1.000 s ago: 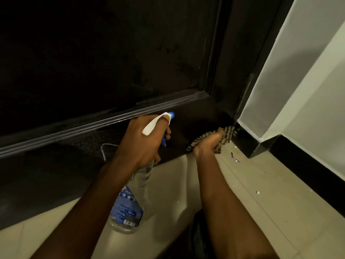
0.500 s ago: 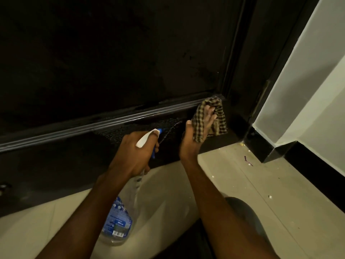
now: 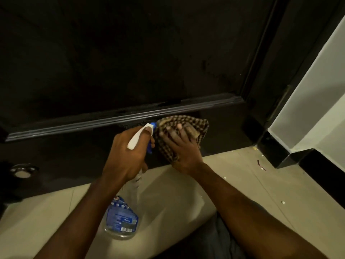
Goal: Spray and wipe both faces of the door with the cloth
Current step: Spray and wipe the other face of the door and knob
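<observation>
The dark door (image 3: 130, 62) fills the upper view, with a raised moulding (image 3: 112, 118) across its lower part. My left hand (image 3: 127, 156) grips the neck of a clear spray bottle (image 3: 122, 219) with a blue label and a white-and-blue trigger head, which points at the door's bottom rail. My right hand (image 3: 182, 148) presses a brown checked cloth (image 3: 197, 126) flat against the bottom rail just below the moulding, fingers spread and straight over it. The cloth sits right beside the spray nozzle.
Pale floor tiles (image 3: 233, 174) run below the door, with small crumbs and a red scrap (image 3: 260, 165) on them. A white wall with black skirting (image 3: 291, 157) juts out at the right. A round metal door stop (image 3: 22, 171) sits at the far left.
My right hand has slid the cloth left and slightly down along the bottom rail, from the door's right corner to beside the nozzle. The left hand with the bottle has stayed put.
</observation>
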